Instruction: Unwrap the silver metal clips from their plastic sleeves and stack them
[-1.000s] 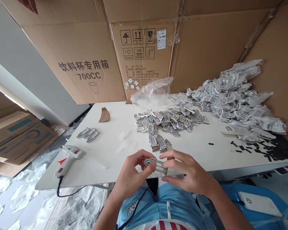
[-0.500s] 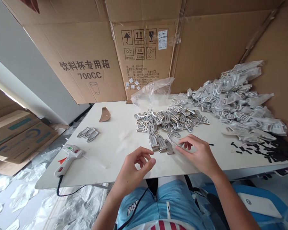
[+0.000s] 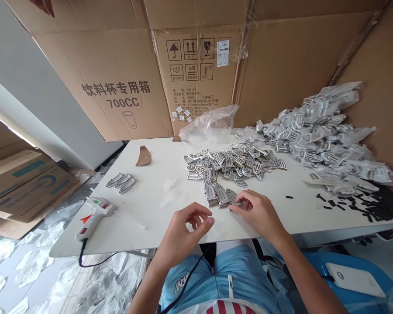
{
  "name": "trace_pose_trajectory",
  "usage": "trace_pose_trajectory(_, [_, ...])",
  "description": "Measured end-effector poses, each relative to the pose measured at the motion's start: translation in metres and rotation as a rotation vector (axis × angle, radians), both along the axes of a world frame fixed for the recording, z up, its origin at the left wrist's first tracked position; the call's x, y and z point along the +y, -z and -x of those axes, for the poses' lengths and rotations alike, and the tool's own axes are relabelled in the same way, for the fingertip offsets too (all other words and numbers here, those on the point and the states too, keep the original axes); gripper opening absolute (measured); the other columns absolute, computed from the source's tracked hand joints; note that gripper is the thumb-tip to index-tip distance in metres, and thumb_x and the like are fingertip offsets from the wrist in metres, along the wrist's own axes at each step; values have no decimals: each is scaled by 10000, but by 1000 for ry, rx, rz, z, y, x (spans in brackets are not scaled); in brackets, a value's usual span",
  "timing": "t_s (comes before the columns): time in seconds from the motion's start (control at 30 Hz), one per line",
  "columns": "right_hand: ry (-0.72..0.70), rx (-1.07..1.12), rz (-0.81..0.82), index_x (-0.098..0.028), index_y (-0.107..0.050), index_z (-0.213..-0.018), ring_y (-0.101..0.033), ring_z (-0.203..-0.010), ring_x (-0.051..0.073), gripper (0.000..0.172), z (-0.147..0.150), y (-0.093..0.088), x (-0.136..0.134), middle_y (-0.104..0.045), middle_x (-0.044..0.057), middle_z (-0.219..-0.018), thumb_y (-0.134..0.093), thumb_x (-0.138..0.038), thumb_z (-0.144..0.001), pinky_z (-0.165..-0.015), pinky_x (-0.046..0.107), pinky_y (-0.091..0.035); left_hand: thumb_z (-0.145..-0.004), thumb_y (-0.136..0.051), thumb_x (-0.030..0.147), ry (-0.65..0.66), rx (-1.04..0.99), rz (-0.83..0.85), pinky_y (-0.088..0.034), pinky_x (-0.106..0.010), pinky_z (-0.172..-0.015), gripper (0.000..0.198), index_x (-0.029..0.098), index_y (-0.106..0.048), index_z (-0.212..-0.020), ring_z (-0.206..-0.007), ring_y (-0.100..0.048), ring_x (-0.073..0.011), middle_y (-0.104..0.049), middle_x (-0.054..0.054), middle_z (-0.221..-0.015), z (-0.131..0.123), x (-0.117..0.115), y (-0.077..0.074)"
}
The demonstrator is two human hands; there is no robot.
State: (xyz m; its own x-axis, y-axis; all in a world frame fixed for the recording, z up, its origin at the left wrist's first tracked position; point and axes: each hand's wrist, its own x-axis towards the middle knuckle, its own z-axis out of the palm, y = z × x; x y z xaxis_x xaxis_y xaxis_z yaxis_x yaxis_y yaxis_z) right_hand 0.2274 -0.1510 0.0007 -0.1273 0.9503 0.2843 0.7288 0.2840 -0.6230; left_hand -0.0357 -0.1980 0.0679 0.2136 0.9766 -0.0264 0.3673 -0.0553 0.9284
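Observation:
Near the front of the white table [image 3: 170, 213], my right hand [image 3: 257, 213] has its thumb and fingers closed on a grey arch-shaped piece [image 3: 233, 196] at the right end of a row of small stacks. Its fingertips partly cover that piece. Two neighbouring stacks of arch-shaped pieces [image 3: 216, 195] lie just left of it. My left hand [image 3: 188, 231] is held at the table's front edge with fingers curved and apart, nothing in it. Behind the row spreads a loose pile of the same grey and white pieces [image 3: 239, 163].
At the left lie a glue gun [image 3: 96, 216], a few joined grey frames [image 3: 122, 182] and a cardboard scrap [image 3: 143, 156]. Bagged pieces [image 3: 327, 135] are heaped at the right, beside small black strips [image 3: 380, 207]. A clear plastic bag [image 3: 212, 124] rests at the back against cardboard [image 3: 196, 100].
My right hand has moved left and slightly down, bringing the arch-shaped piece onto the right end of the row. My left hand has hardly moved.

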Motion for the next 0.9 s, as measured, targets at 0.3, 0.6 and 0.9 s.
trace_pose_trajectory(0.3, [12, -82, 11, -265, -570, -820, -612, -671, 195, 294, 7, 4, -1, -688, -12, -841, -767, -442, -947, -681, 342, -479, -987, -709, 459, 14, 5, -10, -520, -325, -731, 240, 228, -768, -1006, -749, -628, -183, -697, -10, -777, -1, -2, -1])
trace_pose_trajectory(0.6, [4, -174, 21, -281, -464, -891, -588, -711, 203, 261, 12, 4, -4, -645, -17, -877, -700, -377, -951, -652, 324, -442, -986, -714, 454, 11, 12, -11, -527, -323, -731, 232, 230, -773, -1003, -756, -643, -188, -700, -11, -773, -1, -2, 0])
trace_pose_trajectory(0.9, [-12, -80, 74, -282, -542, -931, -605, -713, 210, 308, -6, -3, 0, -672, -7, -867, -744, -514, -944, -649, 342, -489, -988, -710, 459, 1, 24, -19, -532, -322, -728, 232, 237, -777, -1001, -740, -639, -183, -704, -8, -769, 1, -2, -3])
